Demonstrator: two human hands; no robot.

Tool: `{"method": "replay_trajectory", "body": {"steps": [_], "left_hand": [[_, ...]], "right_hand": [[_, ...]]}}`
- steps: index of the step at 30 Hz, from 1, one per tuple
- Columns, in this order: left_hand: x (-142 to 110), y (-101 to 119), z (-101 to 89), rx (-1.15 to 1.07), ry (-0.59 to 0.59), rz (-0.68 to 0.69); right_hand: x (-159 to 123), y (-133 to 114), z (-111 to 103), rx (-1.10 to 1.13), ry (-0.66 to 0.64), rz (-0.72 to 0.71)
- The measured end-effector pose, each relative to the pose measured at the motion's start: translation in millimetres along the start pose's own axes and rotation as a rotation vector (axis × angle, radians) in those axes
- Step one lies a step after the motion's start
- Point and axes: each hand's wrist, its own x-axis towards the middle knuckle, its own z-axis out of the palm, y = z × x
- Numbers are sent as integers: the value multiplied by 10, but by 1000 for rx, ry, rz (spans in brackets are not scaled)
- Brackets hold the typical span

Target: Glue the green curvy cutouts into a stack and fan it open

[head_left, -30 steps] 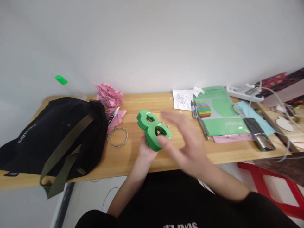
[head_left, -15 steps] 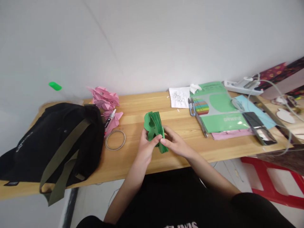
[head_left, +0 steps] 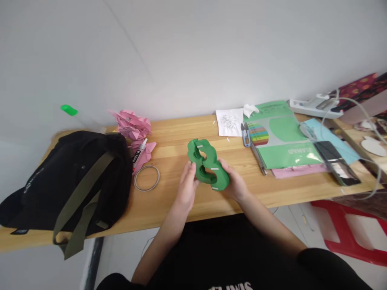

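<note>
Between my hands, above the wooden table (head_left: 169,145), is a green layered paper cutout (head_left: 222,177) with scalloped edges and two holes, shaped like a figure eight. Small white strips sit on its upper face. My left hand (head_left: 188,187) grips its left edge, thumb on top. My right hand (head_left: 236,183) is closed round its lower right side, with most of the fingers hidden beneath. A roll of tape (head_left: 146,189) lies left of my left hand. Beyond the cutout rests a white paper (head_left: 222,125) with small strips scattered on it, beside blue thread snips (head_left: 246,136).
A black bag (head_left: 78,181) covers the left end, by pink folded paper (head_left: 133,125) and a glue tube (head_left: 139,151). On the right are a green packet (head_left: 284,155), a phone (head_left: 337,161), a power strip (head_left: 314,108) and a trailing cable. A red stool (head_left: 335,233) stands below.
The green paper cutout has been turned from edge-on to lie face up, showing its holes and white strips. My right hand has shifted to its right side; the view has swung slightly.
</note>
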Motion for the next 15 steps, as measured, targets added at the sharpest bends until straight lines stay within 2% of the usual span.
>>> {"method": "replay_trajectory", "body": {"steps": [3,8,10,12,15], "left_hand": [[-9,25,-13,67,34,8],[44,-22,-53,311,75,149],[79,-29,-71,341,105,178],[109,-12,-90,280,109,144],[136,43,-124,105,61,-5]], "right_hand": [[20,-16,-22,141,25,70],[32,-74,-24,264,-73,171],[34,-79,-22,275,-87,199],[38,-77,-25,268,-90,231],[55,-82,-43,245,-95,263]]}}
